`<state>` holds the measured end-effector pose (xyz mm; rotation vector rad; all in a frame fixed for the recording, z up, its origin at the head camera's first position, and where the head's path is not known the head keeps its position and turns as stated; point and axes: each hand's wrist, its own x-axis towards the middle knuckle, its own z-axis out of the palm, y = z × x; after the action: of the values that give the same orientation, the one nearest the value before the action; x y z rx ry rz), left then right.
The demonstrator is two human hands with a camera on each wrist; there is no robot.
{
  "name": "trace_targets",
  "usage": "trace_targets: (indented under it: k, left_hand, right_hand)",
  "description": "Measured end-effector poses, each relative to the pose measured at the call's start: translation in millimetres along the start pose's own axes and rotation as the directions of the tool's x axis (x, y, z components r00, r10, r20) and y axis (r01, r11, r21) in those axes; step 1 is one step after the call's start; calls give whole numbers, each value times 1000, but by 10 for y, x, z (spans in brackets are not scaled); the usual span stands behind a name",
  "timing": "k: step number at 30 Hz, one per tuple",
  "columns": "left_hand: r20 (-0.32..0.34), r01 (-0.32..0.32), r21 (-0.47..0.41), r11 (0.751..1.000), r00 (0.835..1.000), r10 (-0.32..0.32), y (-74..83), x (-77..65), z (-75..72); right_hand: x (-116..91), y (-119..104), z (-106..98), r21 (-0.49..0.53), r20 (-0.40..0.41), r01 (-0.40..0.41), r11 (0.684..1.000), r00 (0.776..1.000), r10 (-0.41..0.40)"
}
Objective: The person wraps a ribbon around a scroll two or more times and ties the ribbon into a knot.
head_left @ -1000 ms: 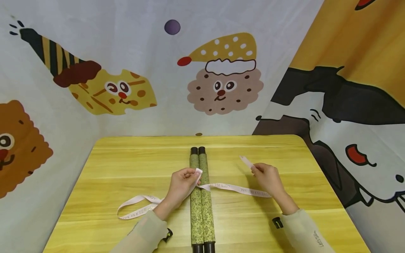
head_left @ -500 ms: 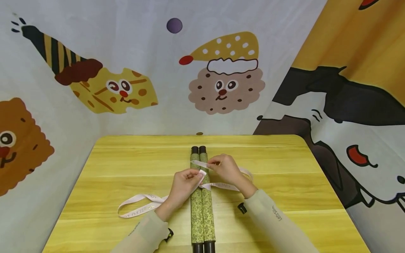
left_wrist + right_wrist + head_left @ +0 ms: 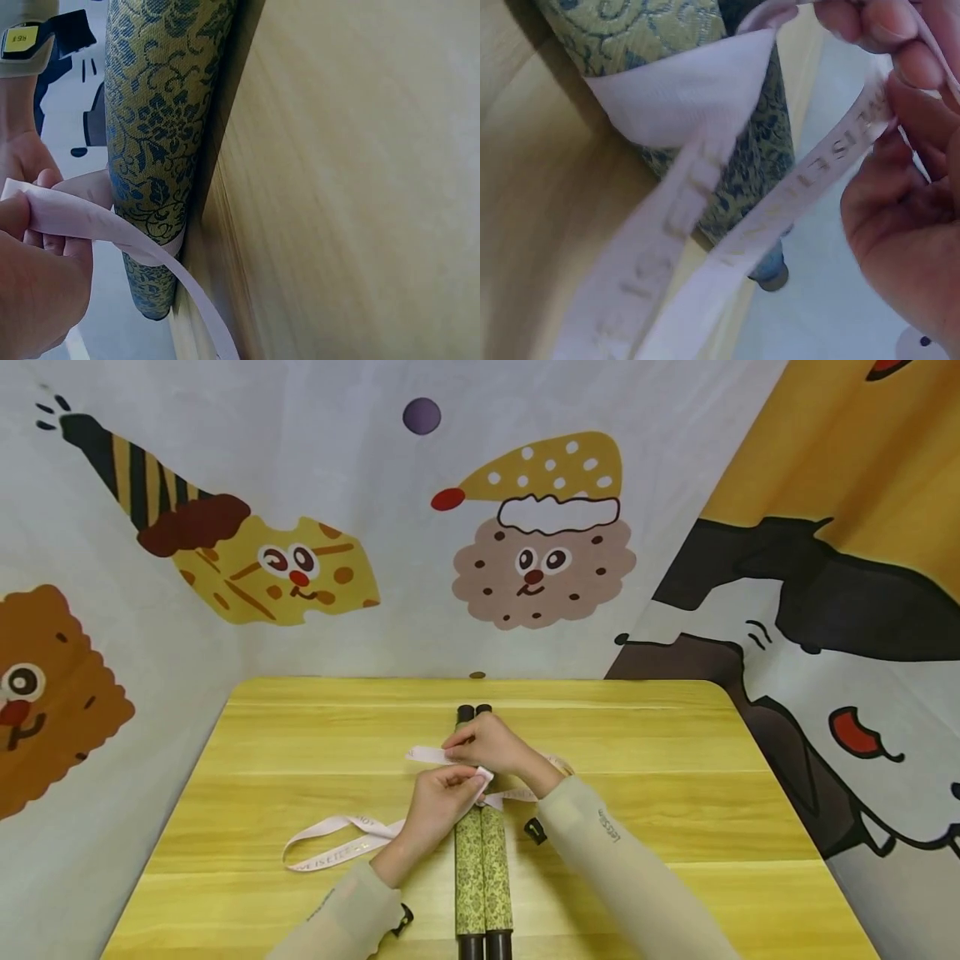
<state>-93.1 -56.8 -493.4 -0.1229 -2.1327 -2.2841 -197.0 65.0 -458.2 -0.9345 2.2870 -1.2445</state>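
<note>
Left hand [image 3: 441, 802] pinches pink ribbon [image 3: 330, 859] wrapped around two patterned rolls [image 3: 470, 877] on the counter [image 3: 660, 802]; right hand [image 3: 492, 747] pinches the same ribbon near one end

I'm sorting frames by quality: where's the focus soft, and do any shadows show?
Right wrist view: ribbon lettering looks soft; left wrist view: patterned roll looks sharper; head view: a faint shadow lies on the table beside the right sleeve.
</note>
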Motion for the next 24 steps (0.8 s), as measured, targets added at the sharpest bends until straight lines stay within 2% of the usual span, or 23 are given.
trace_targets:
  k: [5, 8, 12, 16, 21, 24]
  left_hand:
    - [11, -18, -15, 1000, 1000, 18, 20, -11, 2]
    - [4, -43, -27, 999, 999, 43, 103, -30, 9]
    - [-49, -75, 10, 997, 996, 76, 256, -48, 27]
    - [-99, -52, 48, 998, 993, 56, 334, -46, 46]
    - [-109, -70, 50, 996, 991, 75, 348, -29, 49]
    - [-104, -85, 16, 996, 991, 86, 324, -14, 44]
  right_hand:
    - [-20, 21, 40, 38, 4, -59, 998, 998, 59]
    - [-94, 35, 34, 30, -45, -85, 996, 995, 86]
    - [-250, 28, 0, 38, -137, -102, 994, 985, 107]
    - [-473, -89, -51, 124, -197, -67, 990, 976, 90]
    - [-723, -269, -71, 227, -169, -32, 973, 983, 71]
    - [-789, -299, -35, 216, -156, -6, 976, 987, 41]
